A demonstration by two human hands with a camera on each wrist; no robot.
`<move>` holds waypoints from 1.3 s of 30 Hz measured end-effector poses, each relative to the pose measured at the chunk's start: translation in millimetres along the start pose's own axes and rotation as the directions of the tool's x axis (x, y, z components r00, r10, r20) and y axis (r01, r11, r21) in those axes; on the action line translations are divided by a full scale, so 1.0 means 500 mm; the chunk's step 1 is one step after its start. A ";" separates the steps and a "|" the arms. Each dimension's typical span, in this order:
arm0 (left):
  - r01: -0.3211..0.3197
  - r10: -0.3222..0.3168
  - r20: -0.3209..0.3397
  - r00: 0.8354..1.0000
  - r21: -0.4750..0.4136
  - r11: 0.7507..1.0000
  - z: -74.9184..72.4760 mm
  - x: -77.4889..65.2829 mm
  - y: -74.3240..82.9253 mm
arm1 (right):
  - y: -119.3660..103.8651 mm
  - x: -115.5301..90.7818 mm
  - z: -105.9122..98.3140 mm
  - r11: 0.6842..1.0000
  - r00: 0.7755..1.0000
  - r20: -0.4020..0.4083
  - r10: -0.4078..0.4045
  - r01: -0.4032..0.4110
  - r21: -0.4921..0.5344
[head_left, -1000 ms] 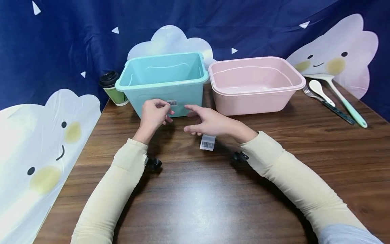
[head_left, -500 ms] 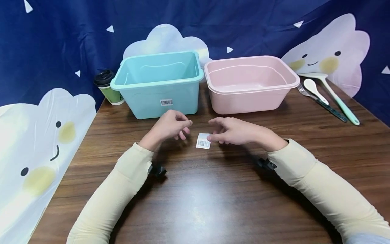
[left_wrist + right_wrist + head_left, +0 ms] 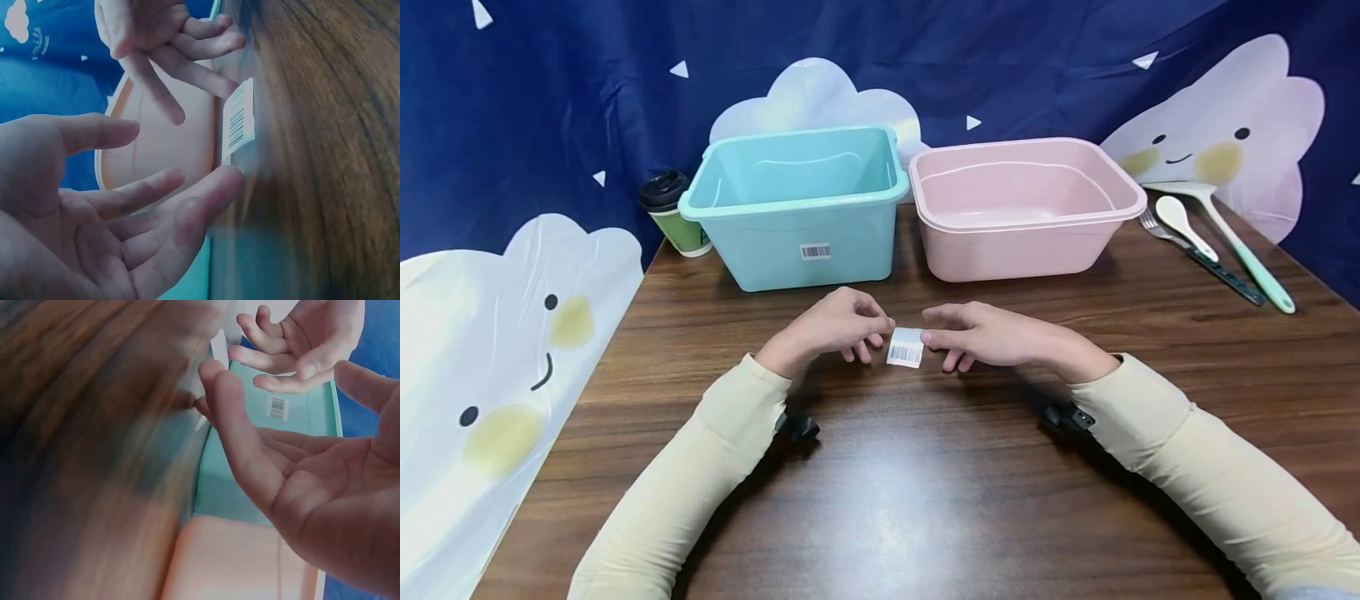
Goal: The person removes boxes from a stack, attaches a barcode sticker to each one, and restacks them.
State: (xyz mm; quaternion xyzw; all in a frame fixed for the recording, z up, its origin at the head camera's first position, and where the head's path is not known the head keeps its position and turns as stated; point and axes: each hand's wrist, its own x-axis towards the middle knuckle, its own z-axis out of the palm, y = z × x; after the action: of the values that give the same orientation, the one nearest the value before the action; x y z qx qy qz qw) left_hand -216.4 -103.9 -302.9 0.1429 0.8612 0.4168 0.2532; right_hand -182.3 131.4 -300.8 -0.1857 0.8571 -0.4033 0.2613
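A small white barcode label (image 3: 905,352) lies on the wooden table between my two hands. From the left, my left hand (image 3: 835,322) hovers beside it, fingers loosely bent and spread. On the other side, my right hand (image 3: 992,333) has its thumb tip at the label's right edge; whether it touches cannot be told. In the left wrist view the label (image 3: 239,115) looks slightly creased, near the fingertips of both hands. Its far side is partly hidden behind fingers in the right wrist view. Neither hand grips anything.
Behind the hands stand a turquoise bin (image 3: 790,242) with a barcode sticker and a pink basin (image 3: 1022,250). A lidded paper cup (image 3: 679,217) is at left. At right lie a fork (image 3: 1187,250), a white spoon (image 3: 1183,225) and a green-handled utensil (image 3: 1247,250).
Both hands have come down from in front of the turquoise bin toward the label, the right hand also moving right, so they now flank it. The label has stayed on the table.
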 end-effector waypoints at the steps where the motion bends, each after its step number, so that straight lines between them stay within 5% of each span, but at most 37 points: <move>1: 0.001 -0.001 0.003 1.000 0.004 1.000 0.001 0.001 -0.001 | 0.002 0.002 0.001 1.000 1.000 -0.005 -0.003 0.003 0.008; 16: -0.016 0.017 0.030 0.999 -0.043 0.999 0.005 0.014 -0.010 | 0.009 0.017 0.009 0.995 0.999 -0.037 -0.031 0.034 0.093; 28: -0.115 0.099 -0.089 0.991 -0.198 0.973 0.017 0.020 -0.007 | 0.008 0.019 0.004 0.980 0.979 -0.196 -0.049 0.085 0.180; 39: -0.194 0.148 -0.172 0.974 -0.294 0.936 0.016 0.015 0.000 | -0.001 0.015 -0.001 0.988 0.938 -0.333 -0.093 0.128 0.085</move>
State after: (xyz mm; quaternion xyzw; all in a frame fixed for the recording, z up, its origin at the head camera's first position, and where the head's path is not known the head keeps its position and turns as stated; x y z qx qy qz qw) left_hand -218.2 -95.6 -309.5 0.1449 0.7861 0.5760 0.1710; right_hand -188.5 127.5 -302.6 -0.1497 0.8543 -0.4874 0.1014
